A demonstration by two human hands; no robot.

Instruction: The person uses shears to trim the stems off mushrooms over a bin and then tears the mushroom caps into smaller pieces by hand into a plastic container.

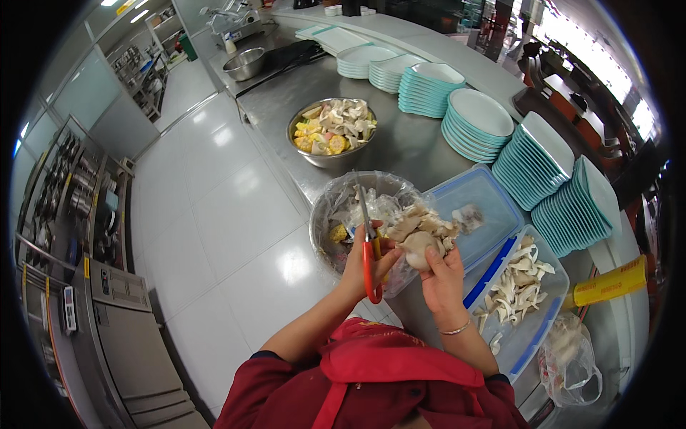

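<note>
My left hand holds a pair of scissors with orange handles, its blades pointing away from me. In my right hand is a cluster of oyster mushrooms, with the pale stem end towards me. The fingertips of my left hand are at the left side of this cluster. Both hands are above the near right rim of a metal bowl lined with a clear plastic bag, which contains scraps and a piece of corn. To the right, a clear plastic container holds torn pieces of oyster mushroom.
A steel bowl of corn and mushrooms stands farther back on the steel counter. The container's lid carries a small packet. Stacked plates line the right edge. A yellow roll and a plastic bag lie at right.
</note>
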